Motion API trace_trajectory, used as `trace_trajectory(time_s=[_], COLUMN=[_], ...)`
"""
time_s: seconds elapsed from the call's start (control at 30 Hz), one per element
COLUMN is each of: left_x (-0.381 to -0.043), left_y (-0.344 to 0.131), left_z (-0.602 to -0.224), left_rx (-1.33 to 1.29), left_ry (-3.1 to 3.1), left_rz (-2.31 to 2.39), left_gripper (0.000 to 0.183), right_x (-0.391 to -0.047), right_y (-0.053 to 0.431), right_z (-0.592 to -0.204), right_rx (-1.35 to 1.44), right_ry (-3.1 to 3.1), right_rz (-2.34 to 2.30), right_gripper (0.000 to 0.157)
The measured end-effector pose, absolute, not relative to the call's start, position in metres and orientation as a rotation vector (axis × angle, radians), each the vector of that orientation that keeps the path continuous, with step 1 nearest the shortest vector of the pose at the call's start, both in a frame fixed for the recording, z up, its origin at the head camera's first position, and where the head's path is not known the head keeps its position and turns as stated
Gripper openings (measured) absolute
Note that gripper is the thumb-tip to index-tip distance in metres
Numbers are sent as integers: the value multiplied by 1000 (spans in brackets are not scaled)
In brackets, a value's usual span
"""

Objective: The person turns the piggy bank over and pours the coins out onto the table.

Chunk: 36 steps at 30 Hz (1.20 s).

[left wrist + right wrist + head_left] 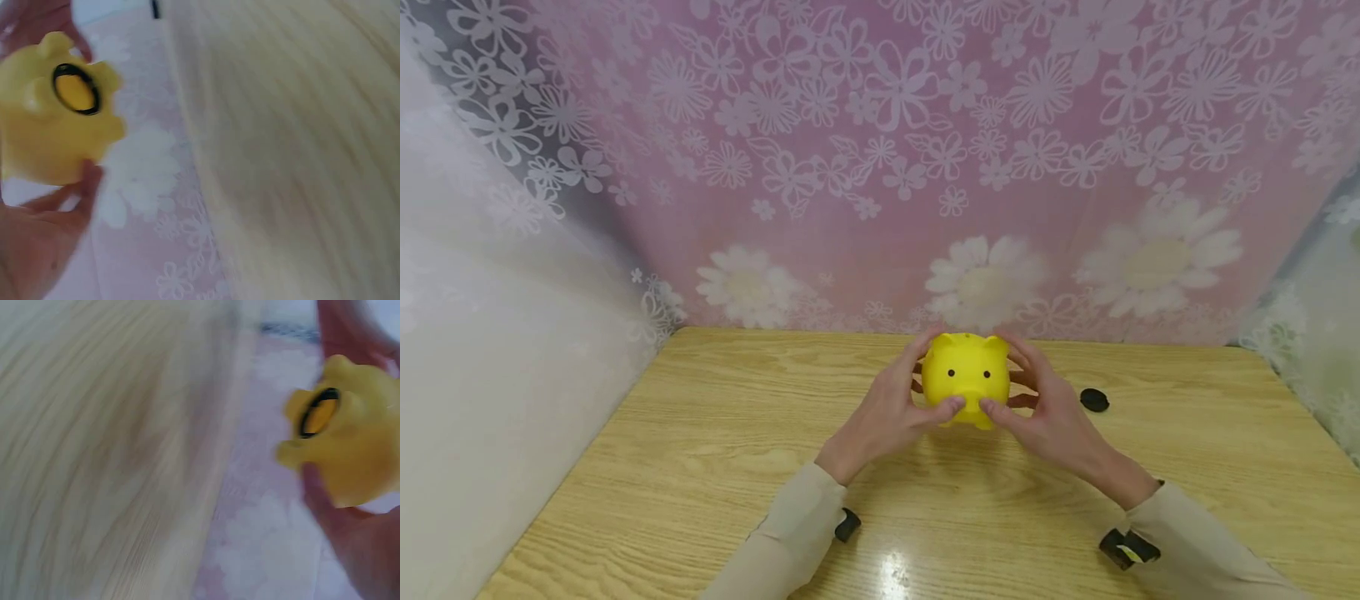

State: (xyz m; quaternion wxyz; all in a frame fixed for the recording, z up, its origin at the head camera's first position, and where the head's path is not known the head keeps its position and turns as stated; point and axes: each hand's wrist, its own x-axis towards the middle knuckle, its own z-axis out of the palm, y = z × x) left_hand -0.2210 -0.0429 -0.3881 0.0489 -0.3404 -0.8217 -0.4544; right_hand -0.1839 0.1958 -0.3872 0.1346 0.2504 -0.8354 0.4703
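A yellow piggy bank (966, 375) is held up above the table, its face with two black eyes turned toward me. My left hand (891, 408) grips its left side, thumb by the snout. On the opposite side my right hand (1052, 417) holds it the same way, fingers curled behind. Both wrist views show the underside of the piggy bank (40, 137), with short feet around a black-rimmed round opening (76, 89) that looks orange inside. A small black round cap (1094, 400) lies on the table, to the right of my right hand.
The wood-grain table (737, 500) ends at a pink flowered curtain (865, 208) just behind the piggy bank. Pale cloth (512, 333) hangs along the left side, and more flowered cloth (1315, 333) on the right. Dark straps show at both sleeve cuffs.
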Motion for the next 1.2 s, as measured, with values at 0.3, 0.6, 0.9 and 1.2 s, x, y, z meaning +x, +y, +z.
trace_trajectory(time_s=[0.3, 0.6, 0.9, 1.2], left_x=[-219, -220, -222, -226], left_y=[-40, -40, -41, -44], left_z=[-385, -388, -390, -393], left_rx=[-822, -782, -817, -845], left_ry=[-2738, -2790, -2799, -2769], left_rz=[-1622, -1604, -1657, -1747], left_gripper=[69, 68, 70, 68], right_x=[-181, -182, -184, -185], right_y=[193, 194, 194, 195], right_z=[-372, -374, -377, -378], right_rx=[457, 419, 397, 421], right_ry=[-2670, -2685, -2693, -2689], right_rz=[1682, 1738, 1770, 1813], right_gripper=[72, 71, 73, 75])
